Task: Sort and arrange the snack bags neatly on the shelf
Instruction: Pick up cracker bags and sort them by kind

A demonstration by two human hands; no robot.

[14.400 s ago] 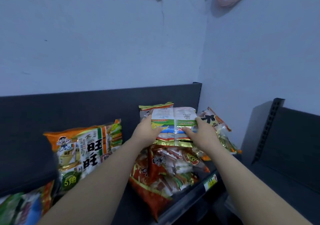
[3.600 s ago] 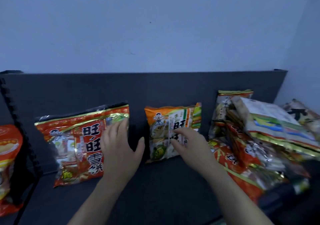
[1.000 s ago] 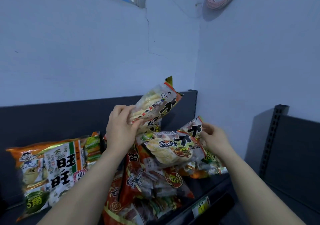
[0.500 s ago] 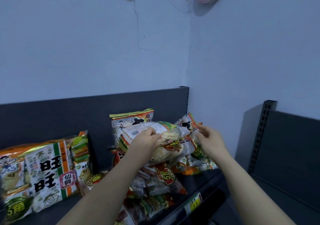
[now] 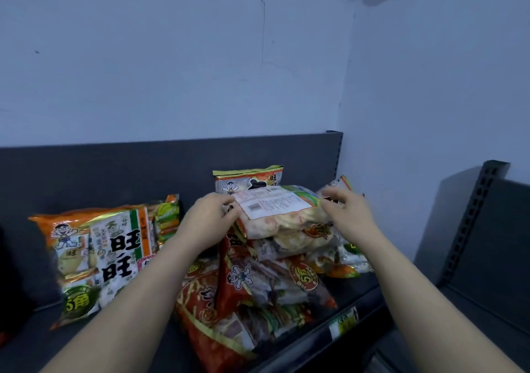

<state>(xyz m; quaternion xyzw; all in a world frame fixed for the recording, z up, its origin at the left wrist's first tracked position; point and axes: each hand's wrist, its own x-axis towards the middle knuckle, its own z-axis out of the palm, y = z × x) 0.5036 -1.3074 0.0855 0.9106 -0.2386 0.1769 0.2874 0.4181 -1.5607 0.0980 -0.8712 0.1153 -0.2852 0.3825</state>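
Head view: left hand (image 5: pixel 208 219) and right hand (image 5: pixel 348 214) grip top snack bag (image 5: pixel 279 210)

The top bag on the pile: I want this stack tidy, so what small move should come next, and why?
Probably lower the top bag flat and square it over the pile. The left hand and right hand grip its two ends, label side up, and it sits tilted on unevenly stacked bags.
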